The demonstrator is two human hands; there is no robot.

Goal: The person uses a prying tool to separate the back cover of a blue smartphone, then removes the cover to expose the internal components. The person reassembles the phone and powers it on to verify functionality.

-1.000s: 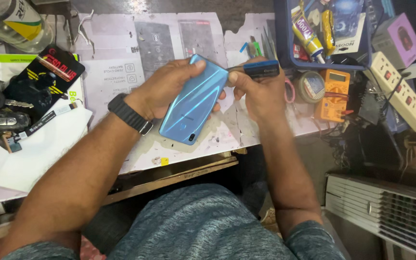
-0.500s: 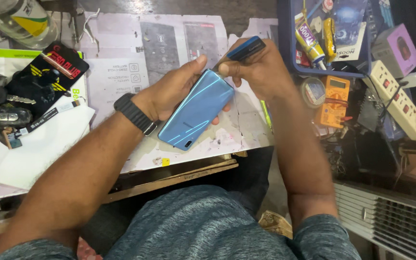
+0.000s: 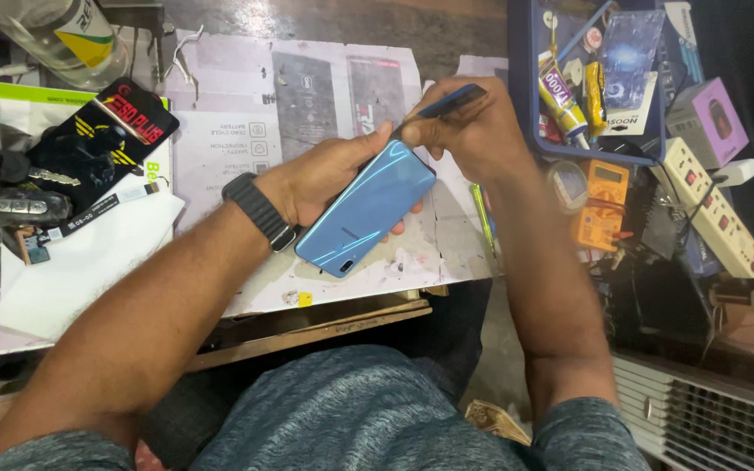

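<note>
The left hand cradles the blue phone back-up; the right hand pinches a dark flat tool at its top edge; best keep the tool shallow and the phone steady.

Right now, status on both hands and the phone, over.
Left hand grips blue phone, back up, above table. Right hand holds dark flat tool at phone's top edge. Nothing blocking.

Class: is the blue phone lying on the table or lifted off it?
Lifted: the left hand holds the blue phone tilted above the table.
</note>
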